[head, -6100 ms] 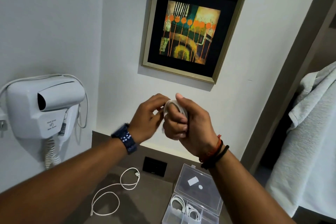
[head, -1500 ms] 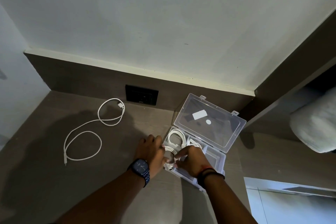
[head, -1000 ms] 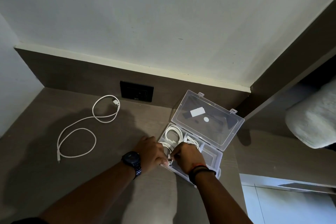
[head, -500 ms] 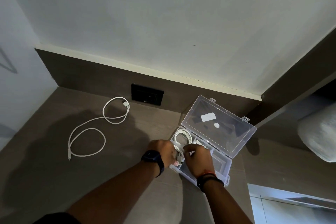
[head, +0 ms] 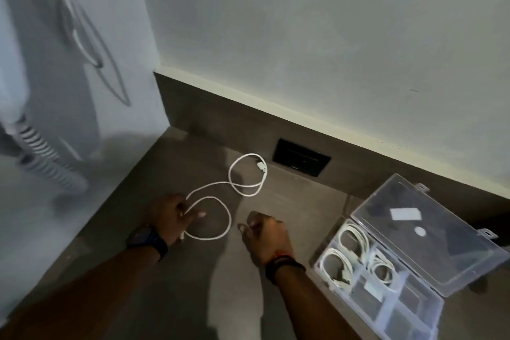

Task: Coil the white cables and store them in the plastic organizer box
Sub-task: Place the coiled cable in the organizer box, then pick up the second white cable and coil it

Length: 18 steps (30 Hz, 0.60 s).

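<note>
White loose cable (head: 230,201) on countertop (head: 193,284) | left hand (head: 172,215) reached forward, fingers pinched on its near loop | right hand (head: 266,234) hovered beside, loosely curled, empty

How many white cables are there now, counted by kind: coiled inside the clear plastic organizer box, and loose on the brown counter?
Coiled white cables in the clear plastic organizer box: 3
Loose white cable on the brown counter: 1
Total: 4
</note>
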Each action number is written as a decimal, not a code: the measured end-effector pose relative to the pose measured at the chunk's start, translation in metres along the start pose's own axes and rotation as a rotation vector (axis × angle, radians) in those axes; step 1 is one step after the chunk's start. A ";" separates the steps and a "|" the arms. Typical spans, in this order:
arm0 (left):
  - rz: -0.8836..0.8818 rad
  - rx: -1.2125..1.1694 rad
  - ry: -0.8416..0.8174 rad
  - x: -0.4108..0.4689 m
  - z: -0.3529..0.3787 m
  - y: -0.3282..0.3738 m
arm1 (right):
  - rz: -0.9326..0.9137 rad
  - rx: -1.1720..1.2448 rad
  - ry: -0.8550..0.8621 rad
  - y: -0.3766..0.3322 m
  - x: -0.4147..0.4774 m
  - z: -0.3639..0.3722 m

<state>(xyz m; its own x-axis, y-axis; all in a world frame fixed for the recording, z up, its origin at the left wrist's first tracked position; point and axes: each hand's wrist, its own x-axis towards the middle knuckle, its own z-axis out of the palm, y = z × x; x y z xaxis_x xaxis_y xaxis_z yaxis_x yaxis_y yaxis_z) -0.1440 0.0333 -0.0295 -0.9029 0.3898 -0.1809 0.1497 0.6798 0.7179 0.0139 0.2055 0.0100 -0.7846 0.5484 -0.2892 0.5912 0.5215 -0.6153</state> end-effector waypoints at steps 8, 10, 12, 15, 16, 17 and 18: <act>-0.066 0.001 0.018 0.000 0.006 -0.034 | 0.097 0.011 0.037 -0.044 0.020 0.043; -0.084 0.000 0.050 -0.004 0.000 -0.025 | 0.070 0.053 0.094 -0.050 0.016 0.037; -0.064 -0.018 0.063 -0.009 -0.009 -0.009 | 0.063 0.143 0.135 -0.056 0.011 0.027; 0.089 -0.055 0.068 -0.030 -0.025 0.039 | 0.165 0.359 0.112 -0.073 0.002 0.001; 0.162 -0.074 0.088 -0.041 -0.029 0.059 | 0.207 0.491 0.062 -0.079 0.000 -0.009; 0.250 -0.087 0.101 -0.052 -0.034 0.078 | 0.237 0.628 0.000 -0.085 -0.004 -0.019; 0.361 -0.090 0.114 -0.065 -0.038 0.098 | 0.230 0.733 -0.034 -0.090 -0.010 -0.032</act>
<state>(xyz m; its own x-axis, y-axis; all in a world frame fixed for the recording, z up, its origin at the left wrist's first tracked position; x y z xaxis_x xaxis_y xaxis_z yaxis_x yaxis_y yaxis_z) -0.0861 0.0513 0.0779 -0.8384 0.5191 0.1665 0.4346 0.4521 0.7789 -0.0257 0.1735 0.0916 -0.6697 0.5635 -0.4837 0.4745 -0.1764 -0.8624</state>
